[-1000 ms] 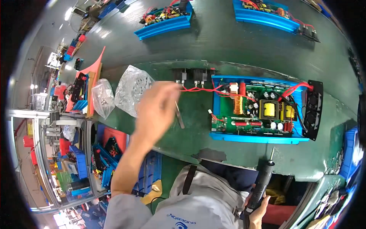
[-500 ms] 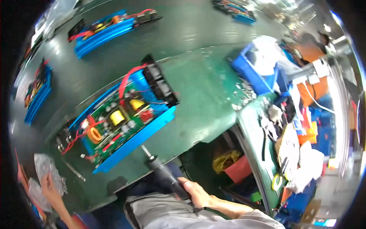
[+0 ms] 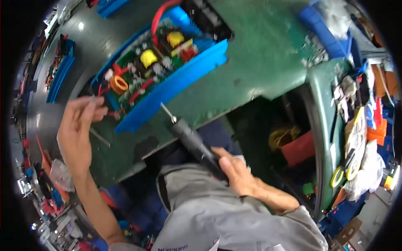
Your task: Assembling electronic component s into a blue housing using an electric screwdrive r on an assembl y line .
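Note:
My right hand [image 3: 240,173] is wrapped round the grip of a black electric screwdriver [image 3: 193,142]. Its bit points up and left, just short of the near wall of a blue metal housing [image 3: 176,88]. Inside that housing lies a green circuit board [image 3: 135,69] with yellow and orange coils. A black end panel [image 3: 208,21], with a red cable beside it, stands at the far right end. My left hand [image 3: 77,134] is raised by the housing's left end, thumb and fingers pinched; whatever lies between the fingertips is too small to name.
Another blue housing [image 3: 60,77] with parts inside stands at the left. A thin metal rod [image 3: 100,138] lies near the table edge. A clear plastic bag [image 3: 62,175] is at lower left. A blue bin [image 3: 322,29] and yellow tape rolls [image 3: 337,176] are at the right.
My left hand has left the clear plastic bag and come up to the housing's left end, closing into a pinch. The view has shifted; the screwdriver stays in my right hand.

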Demonstrator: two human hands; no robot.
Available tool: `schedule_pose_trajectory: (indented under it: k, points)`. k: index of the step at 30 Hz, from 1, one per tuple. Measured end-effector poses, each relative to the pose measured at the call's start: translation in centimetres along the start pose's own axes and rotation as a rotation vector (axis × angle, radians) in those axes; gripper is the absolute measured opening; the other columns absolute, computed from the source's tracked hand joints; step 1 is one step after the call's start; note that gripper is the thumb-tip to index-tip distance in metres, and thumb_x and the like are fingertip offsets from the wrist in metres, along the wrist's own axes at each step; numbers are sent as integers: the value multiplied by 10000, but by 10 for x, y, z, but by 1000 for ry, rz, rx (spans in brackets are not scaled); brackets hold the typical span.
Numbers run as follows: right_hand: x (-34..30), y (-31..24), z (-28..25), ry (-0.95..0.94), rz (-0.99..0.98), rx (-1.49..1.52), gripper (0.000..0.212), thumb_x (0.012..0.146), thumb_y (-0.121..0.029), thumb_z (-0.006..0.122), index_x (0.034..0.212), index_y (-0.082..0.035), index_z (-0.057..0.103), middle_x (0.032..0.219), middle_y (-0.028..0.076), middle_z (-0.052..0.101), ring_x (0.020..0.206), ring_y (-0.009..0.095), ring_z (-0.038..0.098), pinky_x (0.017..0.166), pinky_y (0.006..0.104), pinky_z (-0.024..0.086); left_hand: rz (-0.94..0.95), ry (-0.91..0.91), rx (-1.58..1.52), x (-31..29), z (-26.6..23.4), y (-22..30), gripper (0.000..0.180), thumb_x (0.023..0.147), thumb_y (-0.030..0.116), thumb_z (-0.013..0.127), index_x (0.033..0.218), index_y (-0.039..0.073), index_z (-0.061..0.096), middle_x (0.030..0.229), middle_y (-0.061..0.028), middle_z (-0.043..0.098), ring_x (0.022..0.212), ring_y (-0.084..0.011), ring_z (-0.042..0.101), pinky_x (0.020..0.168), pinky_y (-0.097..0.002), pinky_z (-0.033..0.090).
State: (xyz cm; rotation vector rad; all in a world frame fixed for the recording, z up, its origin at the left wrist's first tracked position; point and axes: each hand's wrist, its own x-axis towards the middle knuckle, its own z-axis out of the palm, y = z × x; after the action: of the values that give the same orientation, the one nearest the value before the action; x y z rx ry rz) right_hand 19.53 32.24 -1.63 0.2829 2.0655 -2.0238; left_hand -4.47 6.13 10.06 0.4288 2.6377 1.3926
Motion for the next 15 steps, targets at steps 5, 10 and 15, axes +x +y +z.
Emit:
schedule_pose_trajectory:
  k: [5,10,15]
  points:
    - [13,-13,0,-66,42,-54,438,1097,-323,357,1375,-2,463,646,165,540,610,331,606,596,431,439,53,-149,140,9,36,18,223,1036,125,579,1199,-14,641,1107,-85,690,968,-153,676,889,-276,519]
    - [16,-19,9,-121,25,-32,468,1093,-320,341,1406,12,444,780,195,610,668,330,614,657,417,465,196,-177,427,6,47,25,161,972,65,650,1097,-19,708,1032,-76,704,900,-112,676,825,-240,501]
    - [16,-16,12,-81,-57,-75,415,1087,-267,393,1383,15,464,771,210,630,657,351,634,633,430,479,299,-153,673,3,38,20,117,928,64,688,1023,10,732,1189,-74,671,966,-162,671,873,-290,515]
